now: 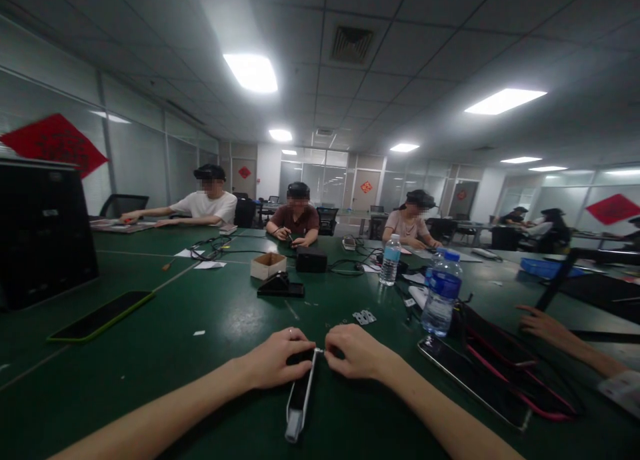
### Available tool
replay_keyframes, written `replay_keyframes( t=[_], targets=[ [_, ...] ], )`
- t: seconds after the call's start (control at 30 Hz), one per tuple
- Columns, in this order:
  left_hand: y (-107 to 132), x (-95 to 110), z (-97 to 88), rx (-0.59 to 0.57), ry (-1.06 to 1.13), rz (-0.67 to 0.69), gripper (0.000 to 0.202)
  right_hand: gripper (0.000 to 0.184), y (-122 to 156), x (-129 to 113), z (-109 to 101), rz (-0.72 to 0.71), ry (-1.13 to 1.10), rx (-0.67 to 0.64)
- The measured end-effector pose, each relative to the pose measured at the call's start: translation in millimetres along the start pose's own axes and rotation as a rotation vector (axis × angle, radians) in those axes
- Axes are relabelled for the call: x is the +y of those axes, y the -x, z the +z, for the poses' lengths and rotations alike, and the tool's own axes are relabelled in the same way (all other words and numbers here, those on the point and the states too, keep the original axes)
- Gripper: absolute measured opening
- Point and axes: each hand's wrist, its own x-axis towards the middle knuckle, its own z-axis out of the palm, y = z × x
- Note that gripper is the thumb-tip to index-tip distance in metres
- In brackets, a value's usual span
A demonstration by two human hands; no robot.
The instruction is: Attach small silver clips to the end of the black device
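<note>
A long, narrow black-and-white object with a grey end piece (295,423) lies lengthwise on the green table in front of me; its exact kind is unclear. My left hand (280,357) is closed on its upper part, thumb and fingers against its sides. Just right of its far end is my right hand (357,353), fingers curled together in a pinch. A tiny pale bit (320,351) shows between the two hands, too small to name. Whatever the right fingertips grip is hidden. Beyond the hands lie several small flat metal plates (364,317).
Ahead stand a black wedge-shaped device (281,285), an open cardboard box (269,265) and a black box (311,260). Water bottles (443,297) and a phone (470,383) are at right, near another person's hand (543,330). A green-edged phone (103,317) lies left. Several people sit beyond.
</note>
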Motion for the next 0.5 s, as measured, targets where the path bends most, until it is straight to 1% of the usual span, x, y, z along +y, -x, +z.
replay_keyframes(
  t=[0.13, 0.23, 0.37, 0.5],
  targets=[
    [-1, 3, 2.2, 0.03, -0.005, -0.014, 0.039, 0.022, 1, -7, -2, -0.022, 0.024, -0.005],
    [-1, 5, 4.2, 0.046, -0.029, -0.034, 0.039, 0.025, 0, -7, 0, -0.058, 0.051, -0.013],
    [-3, 3, 9.2, 0.063, -0.038, -0.071, 0.039, 0.022, -1, 1, 4, -0.046, 0.023, -0.008],
    [-4, -3, 14.9, 0.101, -0.063, -0.043, 0.035, 0.02, -2, 5, 5, -0.011, -0.006, -0.019]
  ],
)
